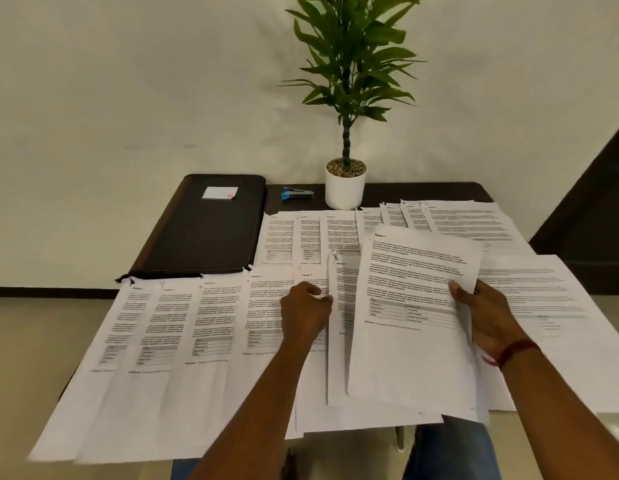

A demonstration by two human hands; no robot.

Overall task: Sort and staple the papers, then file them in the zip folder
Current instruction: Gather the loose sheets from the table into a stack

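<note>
Papers lie in overlapping rows over most of the dark counter. The right hand, at 3 o'clock, pinches a sheet by its right edge, thumb on top, holding it tilted above the rows. The left hand, at the centre, has its fingers curled, pinching the edge of one of the papers just left of that sheet. The black folder lies shut at 10 o'clock with a small card on it. The blue stapler sits at 12 o'clock, beside a potted plant.

overlapping papers, stapler beside zip folder
</note>
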